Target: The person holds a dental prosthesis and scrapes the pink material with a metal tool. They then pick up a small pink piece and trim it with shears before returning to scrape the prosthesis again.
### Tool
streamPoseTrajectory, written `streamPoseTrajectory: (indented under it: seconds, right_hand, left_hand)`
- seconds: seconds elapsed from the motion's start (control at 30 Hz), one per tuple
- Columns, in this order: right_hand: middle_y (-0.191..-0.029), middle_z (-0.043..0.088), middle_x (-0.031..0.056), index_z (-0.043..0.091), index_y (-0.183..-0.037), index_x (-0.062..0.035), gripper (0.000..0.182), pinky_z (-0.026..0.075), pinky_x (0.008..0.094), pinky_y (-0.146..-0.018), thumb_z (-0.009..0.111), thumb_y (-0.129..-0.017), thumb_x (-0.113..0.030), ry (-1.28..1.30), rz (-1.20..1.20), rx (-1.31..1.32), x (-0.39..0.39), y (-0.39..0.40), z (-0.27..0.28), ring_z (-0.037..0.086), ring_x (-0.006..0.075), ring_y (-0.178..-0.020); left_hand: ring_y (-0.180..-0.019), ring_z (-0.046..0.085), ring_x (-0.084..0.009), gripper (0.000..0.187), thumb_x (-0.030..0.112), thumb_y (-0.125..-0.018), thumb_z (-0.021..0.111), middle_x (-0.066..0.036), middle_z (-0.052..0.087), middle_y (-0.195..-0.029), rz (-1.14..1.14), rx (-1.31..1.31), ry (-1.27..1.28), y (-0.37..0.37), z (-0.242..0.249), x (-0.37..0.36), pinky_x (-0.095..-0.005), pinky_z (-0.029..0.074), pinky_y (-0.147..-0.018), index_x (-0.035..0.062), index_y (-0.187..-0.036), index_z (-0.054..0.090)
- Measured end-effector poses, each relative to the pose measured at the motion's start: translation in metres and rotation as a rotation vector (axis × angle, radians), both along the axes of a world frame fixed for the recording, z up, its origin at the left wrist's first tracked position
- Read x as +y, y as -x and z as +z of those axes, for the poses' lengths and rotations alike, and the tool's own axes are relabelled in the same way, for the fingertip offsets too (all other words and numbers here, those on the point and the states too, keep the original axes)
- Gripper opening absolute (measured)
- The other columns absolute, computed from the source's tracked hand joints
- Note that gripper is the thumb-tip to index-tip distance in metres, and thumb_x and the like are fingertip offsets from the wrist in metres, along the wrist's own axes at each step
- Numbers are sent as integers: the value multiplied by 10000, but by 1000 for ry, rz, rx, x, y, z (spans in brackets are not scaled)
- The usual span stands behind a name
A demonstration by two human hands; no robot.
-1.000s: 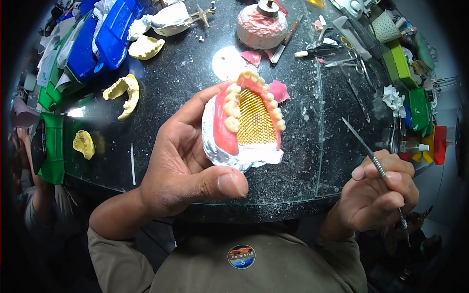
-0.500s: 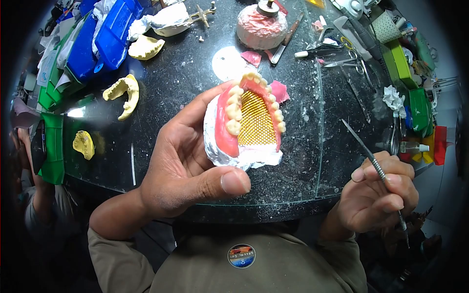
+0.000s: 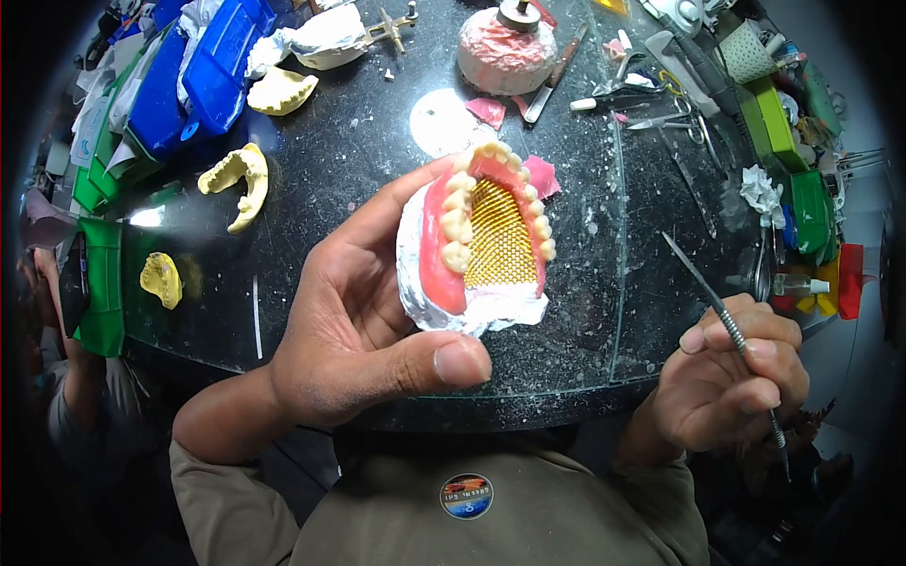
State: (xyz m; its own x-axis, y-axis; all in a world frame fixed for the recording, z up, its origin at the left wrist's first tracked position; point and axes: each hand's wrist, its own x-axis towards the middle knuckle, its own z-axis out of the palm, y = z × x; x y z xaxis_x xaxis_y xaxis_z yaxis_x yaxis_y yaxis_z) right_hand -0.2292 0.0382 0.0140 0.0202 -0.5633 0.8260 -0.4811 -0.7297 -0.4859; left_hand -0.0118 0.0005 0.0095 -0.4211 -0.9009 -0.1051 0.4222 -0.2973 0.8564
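Note:
My left hand [image 3: 349, 292] is wrapped round a denture model [image 3: 437, 274] above the bench, with the thumb along its near side. The model has a white plaster base, pink wax gums, a horseshoe of cream teeth and a gold mesh [image 3: 500, 236] across the palate. Part of its left side and underside is hidden by my fingers. Off to the right, my right hand [image 3: 741, 377] grips a thin metal wax carver [image 3: 729, 319] with a ribbed handle, its flat tip pointing up and left, apart from the model. A pink wax scrap [image 3: 541, 177] lies just behind the model.
Yellow plaster casts [image 3: 247, 193] lie on the black bench [image 3: 330, 123] at left, near blue bins [image 3: 222, 71]. At the back stand a pink-smeared round block [image 3: 507, 57] and a wax knife [image 3: 557, 75]. Scissors [image 3: 694, 118] and other tools lie at right. Another person's arm [image 3: 80, 368] shows far left.
My left hand has tilted the denture model slightly and shifted it a little down and right. My right hand and the wax carver have barely moved.

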Motion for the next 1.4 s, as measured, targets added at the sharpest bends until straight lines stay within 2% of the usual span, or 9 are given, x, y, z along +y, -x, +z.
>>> streamPoseTrajectory:
  seconds: [0.1,0.2,0.5,0.6,0.7,0.83,0.97,1.13,1.4]
  right_hand:
    - [-771,506,131,424,-929,-36,281,374,194,-419,416,-929,-316,-1,12,5,0,1,-1,467,110,-475]
    - [-784,487,141,453,-1044,-1,325,362,213,-469,328,-961,-290,-8,95,44,0,3,0,420,121,-541]
    - [-780,491,142,452,-1038,0,326,365,213,-472,336,-960,-294,-12,85,39,0,2,0,428,122,-543]
    - [-760,502,129,431,-923,-24,298,382,208,-425,426,-927,-322,-1,6,-15,0,-2,0,470,118,-472]
    - [-756,501,129,430,-922,-22,301,380,206,-420,426,-927,-323,4,5,-8,-1,-1,0,467,118,-465]
    - [-750,500,129,430,-922,-21,302,377,204,-411,427,-926,-323,12,3,-15,-1,-1,0,461,116,-457]
    - [-746,500,129,429,-925,-20,301,375,201,-404,428,-926,-321,15,0,-14,-1,-1,0,459,115,-454]
    - [-761,501,131,426,-938,-24,306,374,198,-405,411,-930,-329,21,9,8,-1,1,0,453,109,-454]
    - [-780,490,115,423,-959,-44,327,367,188,-426,356,-942,-363,-5,-17,24,1,1,0,442,99,-473]
  left_hand:
    - [-1176,461,-253,1022,383,-620,786,-193,422,-1271,-20,-9,-14,-1,1,0,-382,369,-1002,-71,-1334,213]
    - [-1178,460,-250,1028,379,-619,788,-194,419,-1274,-33,-20,-3,-2,0,0,-383,365,-1005,-71,-1337,205]
    - [-1214,419,-272,1025,305,-634,795,-208,370,-1319,-38,-3,47,-3,-2,1,-407,338,-1022,-69,-1352,166]
    - [-1221,410,-275,1027,287,-629,802,-213,362,-1325,-37,9,61,-3,-2,1,-413,335,-1024,-62,-1355,166]
    - [-1222,409,-275,1023,308,-636,794,-218,359,-1327,-34,11,59,-3,-2,2,-418,339,-1020,-54,-1358,166]
    - [-1196,436,-304,959,364,-693,724,-231,352,-1327,-36,37,11,0,-1,1,-423,360,-1004,-43,-1360,167]
    - [-1144,473,-368,857,316,-730,616,-282,313,-1334,-76,53,-35,0,-3,-1,-435,386,-979,-16,-1370,151]
    - [-1119,474,-431,846,155,-662,542,-325,272,-1341,-101,201,-162,1,0,-4,-448,393,-968,9,-1384,125]
    - [-1128,460,-448,952,83,-524,537,-331,269,-1342,-153,247,-189,-2,-5,-4,-480,341,-997,-20,-1378,128]
